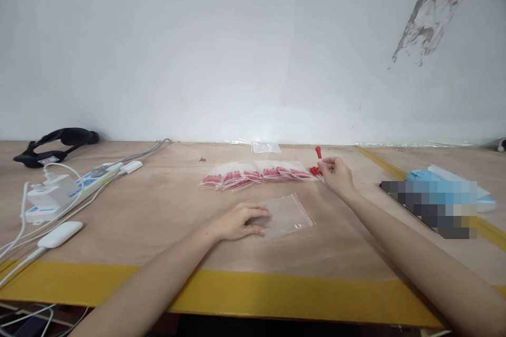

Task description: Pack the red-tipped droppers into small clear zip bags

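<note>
My left hand [245,220] lies on the table with its fingers loosely stretched over the near-left end of a clear zip bag [290,215]. The bag is flat, and its red-striped mouth points right. My right hand [336,175] pinches a small red dropper bulb [318,152], held upright with its wider end on top. Just below and left of those fingertips lie a few more red pieces [315,170], partly hidden by the hand. Beyond my left hand, several zip bags filled with red pieces [237,176] overlap in a row.
A white power strip [93,181] with plugs and cables stands at left, near a black strap-like headset [57,147]. A white rounded device [61,234] lies closer. A small zip bag [266,148] rests by the wall. At right are a blurred-out dark object [411,202] and blue material [425,175].
</note>
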`<action>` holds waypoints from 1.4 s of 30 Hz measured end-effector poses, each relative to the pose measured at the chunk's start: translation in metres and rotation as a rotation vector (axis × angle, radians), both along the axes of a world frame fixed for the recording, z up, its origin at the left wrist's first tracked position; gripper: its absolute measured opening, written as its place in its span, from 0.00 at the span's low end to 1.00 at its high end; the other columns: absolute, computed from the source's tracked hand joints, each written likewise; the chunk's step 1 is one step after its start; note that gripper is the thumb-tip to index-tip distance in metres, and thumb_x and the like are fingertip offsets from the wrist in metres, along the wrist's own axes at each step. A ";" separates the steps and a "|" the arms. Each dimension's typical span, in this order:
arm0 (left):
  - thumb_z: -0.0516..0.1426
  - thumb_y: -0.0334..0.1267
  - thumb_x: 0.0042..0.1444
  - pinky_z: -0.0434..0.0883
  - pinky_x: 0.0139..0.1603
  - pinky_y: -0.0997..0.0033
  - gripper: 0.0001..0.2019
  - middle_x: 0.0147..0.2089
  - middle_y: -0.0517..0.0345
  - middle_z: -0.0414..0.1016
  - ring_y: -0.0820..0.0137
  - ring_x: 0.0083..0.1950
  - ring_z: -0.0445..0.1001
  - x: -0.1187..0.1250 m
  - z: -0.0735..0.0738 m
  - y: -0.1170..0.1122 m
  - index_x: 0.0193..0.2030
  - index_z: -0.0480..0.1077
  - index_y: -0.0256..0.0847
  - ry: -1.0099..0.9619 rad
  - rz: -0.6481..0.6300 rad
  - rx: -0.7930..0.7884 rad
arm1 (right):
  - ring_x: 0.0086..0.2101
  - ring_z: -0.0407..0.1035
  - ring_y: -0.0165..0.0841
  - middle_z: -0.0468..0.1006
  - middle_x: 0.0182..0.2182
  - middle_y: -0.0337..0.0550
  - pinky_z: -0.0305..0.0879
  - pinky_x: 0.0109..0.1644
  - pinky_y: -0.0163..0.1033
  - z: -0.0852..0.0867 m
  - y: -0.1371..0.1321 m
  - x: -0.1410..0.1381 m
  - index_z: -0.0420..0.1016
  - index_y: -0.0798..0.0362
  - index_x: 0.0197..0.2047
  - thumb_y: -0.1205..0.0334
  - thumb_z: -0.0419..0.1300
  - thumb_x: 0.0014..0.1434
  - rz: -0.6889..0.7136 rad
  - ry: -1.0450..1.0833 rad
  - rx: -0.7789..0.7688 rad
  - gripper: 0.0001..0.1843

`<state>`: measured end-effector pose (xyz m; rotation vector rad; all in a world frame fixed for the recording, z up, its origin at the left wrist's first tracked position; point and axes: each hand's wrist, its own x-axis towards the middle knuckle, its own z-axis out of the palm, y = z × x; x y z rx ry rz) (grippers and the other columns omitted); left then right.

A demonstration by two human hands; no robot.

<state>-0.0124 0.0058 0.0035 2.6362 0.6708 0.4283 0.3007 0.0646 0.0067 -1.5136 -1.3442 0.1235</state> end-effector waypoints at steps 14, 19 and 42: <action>0.53 0.49 0.55 0.55 0.59 0.59 0.23 0.61 0.51 0.57 0.61 0.61 0.56 0.004 -0.014 -0.003 0.56 0.61 0.45 0.008 0.112 0.027 | 0.17 0.66 0.28 0.63 0.20 0.28 0.66 0.19 0.34 -0.037 -0.039 -0.039 0.40 0.48 0.56 0.65 0.59 0.43 0.271 0.606 -0.234 0.41; 0.53 0.49 0.55 0.55 0.59 0.58 0.23 0.61 0.51 0.56 0.61 0.61 0.55 0.004 -0.014 -0.003 0.56 0.61 0.45 -0.008 0.110 0.007 | 0.16 0.64 0.28 0.64 0.15 0.26 0.64 0.19 0.32 -0.036 -0.046 -0.045 0.43 0.51 0.56 0.58 0.60 0.44 0.400 0.531 -0.252 0.39; 0.53 0.49 0.55 0.55 0.59 0.60 0.24 0.61 0.51 0.56 0.62 0.61 0.56 0.003 -0.012 -0.002 0.58 0.59 0.45 -0.004 0.100 0.002 | 0.21 0.70 0.29 0.70 0.19 0.33 0.69 0.26 0.37 -0.031 -0.045 -0.041 0.53 0.48 0.38 0.59 0.55 0.53 0.435 0.835 -0.337 0.13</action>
